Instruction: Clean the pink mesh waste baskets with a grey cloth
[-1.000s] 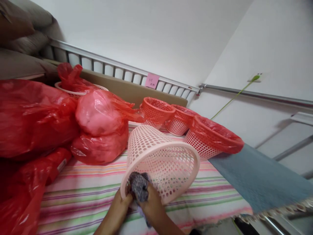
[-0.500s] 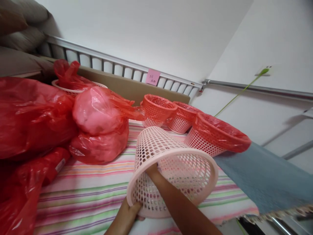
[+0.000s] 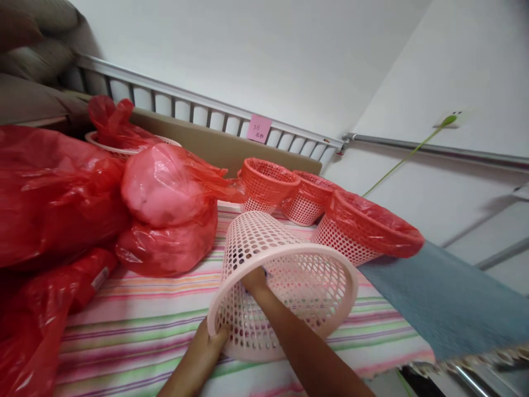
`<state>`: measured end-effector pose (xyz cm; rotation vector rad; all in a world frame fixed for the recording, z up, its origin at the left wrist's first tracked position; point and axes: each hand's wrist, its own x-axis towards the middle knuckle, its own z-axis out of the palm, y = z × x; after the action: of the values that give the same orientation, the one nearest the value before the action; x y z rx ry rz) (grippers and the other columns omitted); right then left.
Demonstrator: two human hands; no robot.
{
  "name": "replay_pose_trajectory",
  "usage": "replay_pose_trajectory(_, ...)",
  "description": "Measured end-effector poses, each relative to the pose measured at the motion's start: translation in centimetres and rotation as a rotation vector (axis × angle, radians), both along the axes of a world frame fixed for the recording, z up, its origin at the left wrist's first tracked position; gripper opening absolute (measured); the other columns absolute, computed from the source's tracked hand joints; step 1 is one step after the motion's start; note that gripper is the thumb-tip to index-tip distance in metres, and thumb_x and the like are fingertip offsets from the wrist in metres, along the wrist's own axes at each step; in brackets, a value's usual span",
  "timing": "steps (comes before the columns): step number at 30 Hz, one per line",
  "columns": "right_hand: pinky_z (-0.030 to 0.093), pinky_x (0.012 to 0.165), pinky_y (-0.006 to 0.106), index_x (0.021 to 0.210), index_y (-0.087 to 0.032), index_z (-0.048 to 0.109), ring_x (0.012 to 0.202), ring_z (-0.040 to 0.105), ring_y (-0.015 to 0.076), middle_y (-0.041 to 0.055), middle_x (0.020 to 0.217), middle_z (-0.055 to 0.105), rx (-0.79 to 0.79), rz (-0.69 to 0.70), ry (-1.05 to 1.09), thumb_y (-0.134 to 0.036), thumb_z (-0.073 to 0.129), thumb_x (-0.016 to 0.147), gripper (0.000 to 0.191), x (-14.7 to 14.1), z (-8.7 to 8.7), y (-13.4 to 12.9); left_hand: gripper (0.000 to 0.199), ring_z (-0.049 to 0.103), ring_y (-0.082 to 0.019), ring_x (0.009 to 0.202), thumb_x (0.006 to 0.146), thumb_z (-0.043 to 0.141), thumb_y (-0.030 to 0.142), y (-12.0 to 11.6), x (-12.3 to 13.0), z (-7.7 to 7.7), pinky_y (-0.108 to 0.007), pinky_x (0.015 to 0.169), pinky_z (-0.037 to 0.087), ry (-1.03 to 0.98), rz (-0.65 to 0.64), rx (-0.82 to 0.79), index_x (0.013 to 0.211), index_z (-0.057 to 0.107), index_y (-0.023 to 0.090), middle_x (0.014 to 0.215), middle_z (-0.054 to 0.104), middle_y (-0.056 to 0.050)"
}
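At nine o'clock, red plastic bags [image 3: 53, 193] pile up on the striped cloth [image 3: 136, 325], their left and lower parts cut off by the edge. A knotted pink-red bag [image 3: 165, 190] sits on another just right of them, and behind, at eleven o'clock, a white basket rim [image 3: 124, 149] shows under more red plastic.

At six o'clock the left hand [image 3: 206, 347] comes up from the lower edge, wrist cut off, fingers curled over the near rim of the pale pink basket [image 3: 285, 275] and gripping it. The basket lies tipped on its side on the striped cloth at the centre, mouth toward the camera, base pointing to twelve o'clock.

The right forearm rises from five o'clock into the basket's mouth. The right hand [image 3: 254, 278] is deep inside against the left wall. Its fingers are largely hidden by the mesh and the hand's own back, so I cannot tell whether they are spread or closed; a dark scrap shows at the fingertips, too small to identify.

At one o'clock stand three red-lined baskets [image 3: 367, 226], the two behind partly hidden. A grey-blue cloth [image 3: 446, 303] runs to four o'clock, and a pink note [image 3: 258, 128] is stuck on the rail [image 3: 198, 105], its writing unreadable.
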<state>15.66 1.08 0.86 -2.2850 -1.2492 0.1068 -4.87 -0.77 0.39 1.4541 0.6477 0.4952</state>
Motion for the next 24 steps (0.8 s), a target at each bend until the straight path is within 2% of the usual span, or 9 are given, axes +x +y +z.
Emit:
replay_pose_trajectory(4,0.048,0.089,0.029,0.112,-0.017,0.062,0.102,0.062,0.0223,0.0069,0.108,0.066,-0.004,0.039,0.071,-0.020,0.056,0.077,0.036,-3.4,0.1,-4.0,0.052,0.056,-0.036,0.115,0.073,0.049,0.034,-0.4,0.2,-0.1,-0.046,0.102,0.040,0.020,0.040,0.022,0.115,0.062,0.007,0.121,0.065,-0.016)
replay_pose_trajectory(6,0.048,0.089,0.026,0.114,-0.021,0.061,0.100,0.063,0.0181,0.0034,0.108,0.066,0.029,0.093,0.106,-0.015,0.053,0.075,0.040,-5.2,-0.3,-6.9,0.049,0.056,-0.035,0.114,0.072,0.049,0.032,-0.3,0.3,0.1,-0.046,0.101,0.040,-0.006,0.036,0.030,0.112,0.064,0.008,0.118,0.067,-0.015)
replay_pose_trajectory(10,0.045,0.098,0.036,0.118,-0.016,0.060,0.110,0.058,0.0257,0.0107,0.116,0.063,0.085,0.135,0.097,-0.013,0.055,0.066,0.052,-7.9,-1.9,-12.0,0.038,0.057,-0.032,0.113,0.072,0.050,0.031,-0.4,0.1,0.6,-0.040,0.100,0.043,-0.045,0.004,0.021,0.102,0.066,0.013,0.109,0.071,-0.010)
replay_pose_trajectory(12,0.046,0.097,0.039,0.117,-0.015,0.061,0.109,0.058,0.0284,0.0129,0.115,0.062,0.068,0.134,0.059,-0.014,0.056,0.065,0.052,-8.4,-2.3,-13.2,0.036,0.064,-0.030,0.100,0.073,0.050,0.032,-0.7,-0.1,0.7,-0.038,0.087,0.051,-0.011,-0.013,-0.055,0.101,0.065,0.014,0.099,0.073,-0.009)
replay_pose_trajectory(14,0.047,0.095,0.039,0.114,-0.015,0.063,0.107,0.059,0.0283,0.0134,0.113,0.063,0.065,0.123,0.056,-0.014,0.055,0.066,0.048,-8.4,-2.2,-12.8,0.036,0.069,-0.027,0.079,0.074,0.048,0.034,-0.9,-0.1,0.4,-0.034,0.065,0.056,0.015,-0.044,-0.140,0.102,0.062,0.014,0.088,0.073,-0.008)
replay_pose_trajectory(16,0.048,0.093,0.036,0.112,-0.016,0.063,0.104,0.060,0.0261,0.0121,0.110,0.064,0.082,0.114,0.073,-0.015,0.054,0.070,0.043,-7.7,-1.6,-11.1,0.035,0.067,-0.021,0.059,0.075,0.048,0.035,-1.1,-0.1,-0.1,-0.029,0.050,0.052,0.027,-0.055,-0.161,0.100,0.059,0.013,0.079,0.071,-0.006)
replay_pose_trajectory(19,0.048,0.089,0.032,0.107,-0.017,0.063,0.099,0.061,0.0227,0.0086,0.104,0.065,0.081,0.069,0.061,-0.015,0.053,0.074,0.035,-5.9,-0.8,-7.1,0.033,0.061,-0.015,0.044,0.076,0.047,0.035,-1.1,0.1,-1.0,-0.024,0.044,0.047,0.060,-0.025,-0.141,0.098,0.055,0.012,0.069,0.067,-0.004)
replay_pose_trajectory(22,0.047,0.090,0.035,0.109,-0.015,0.062,0.104,0.059,0.0257,0.0104,0.107,0.064,0.049,-0.003,0.033,-0.016,0.059,0.072,0.037,-3.5,-0.5,-3.0,0.031,0.060,-0.014,0.043,0.078,0.047,0.035,-1.1,0.1,-1.3,-0.022,0.044,0.046,0.061,-0.010,-0.150,0.096,0.054,0.011,0.066,0.066,-0.004)
replay_pose_trajectory(24,0.044,0.095,0.035,0.112,-0.016,0.062,0.110,0.056,0.0252,0.0109,0.113,0.063,0.044,-0.010,0.030,-0.019,0.057,0.078,0.034,-2.1,-0.4,-0.8,0.028,0.059,-0.012,0.042,0.077,0.048,0.035,-1.1,0.0,-1.2,-0.022,0.044,0.045,0.048,-0.026,-0.173,0.090,0.055,0.011,0.068,0.066,-0.005)
